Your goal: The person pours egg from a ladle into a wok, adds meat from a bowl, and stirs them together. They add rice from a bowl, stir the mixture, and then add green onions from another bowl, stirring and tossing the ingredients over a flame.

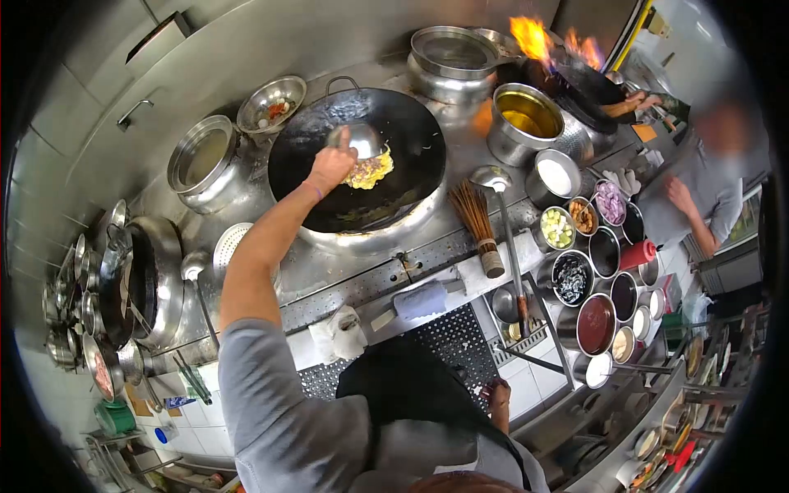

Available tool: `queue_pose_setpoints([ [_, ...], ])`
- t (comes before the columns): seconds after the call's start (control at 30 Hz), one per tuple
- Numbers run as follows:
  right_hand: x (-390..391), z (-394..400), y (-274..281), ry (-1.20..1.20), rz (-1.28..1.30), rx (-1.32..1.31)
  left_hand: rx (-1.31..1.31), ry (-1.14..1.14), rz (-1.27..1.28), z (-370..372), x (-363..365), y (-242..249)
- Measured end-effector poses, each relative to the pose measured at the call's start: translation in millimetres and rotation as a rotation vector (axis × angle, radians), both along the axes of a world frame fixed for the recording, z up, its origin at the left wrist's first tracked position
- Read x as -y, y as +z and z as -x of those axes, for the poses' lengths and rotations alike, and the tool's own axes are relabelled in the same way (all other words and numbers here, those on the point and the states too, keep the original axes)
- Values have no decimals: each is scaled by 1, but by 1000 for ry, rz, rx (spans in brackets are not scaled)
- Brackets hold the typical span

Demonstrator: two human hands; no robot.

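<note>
My left hand (pixel 333 164) reaches out over the large black wok (pixel 394 123), closed on the rim of a small metal bowl (pixel 364 141). The bowl is tipped, and chopped food with yellow egg (pixel 370 170) lies below its lip in the wok. Down by my right side hangs my right hand (pixel 498 394), small and dark in view, its fingers not clear. Nearest the wok's right side are a bamboo wok brush (pixel 472 218) and a long-handled ladle (pixel 508 222).
Flames (pixel 532 39) rise around a second wok (pixel 579 86), where a co-worker (pixel 699 185) stands. A pot of yellow oil (pixel 526 115) and several ingredient containers (pixel 596 324) line the right. Stacked pans (pixel 107 279) stand left. A folded cloth (pixel 421 300) lies on the front ledge.
</note>
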State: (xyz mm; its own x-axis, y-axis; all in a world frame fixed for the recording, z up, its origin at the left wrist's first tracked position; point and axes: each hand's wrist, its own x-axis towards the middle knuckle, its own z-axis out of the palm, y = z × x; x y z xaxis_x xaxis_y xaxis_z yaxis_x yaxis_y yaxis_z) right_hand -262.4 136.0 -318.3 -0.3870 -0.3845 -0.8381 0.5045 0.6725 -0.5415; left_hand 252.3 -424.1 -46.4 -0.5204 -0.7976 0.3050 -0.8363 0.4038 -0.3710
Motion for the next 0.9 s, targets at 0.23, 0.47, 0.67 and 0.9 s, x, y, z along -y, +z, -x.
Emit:
queue_pose_setpoints([
  [0.23,-69,-16,-21,55,21,14,-330,69,384,17,17,148],
  [0.47,-81,-44,-25,105,23,68,-248,-10,25,8,-35,33],
  [0.67,-59,-21,9,162,265,-4,-476,-139,542,25,-17,164],
  [0.9,-31,19,-13,182,-53,-77,-261,140,50,-8,-3,19],
])
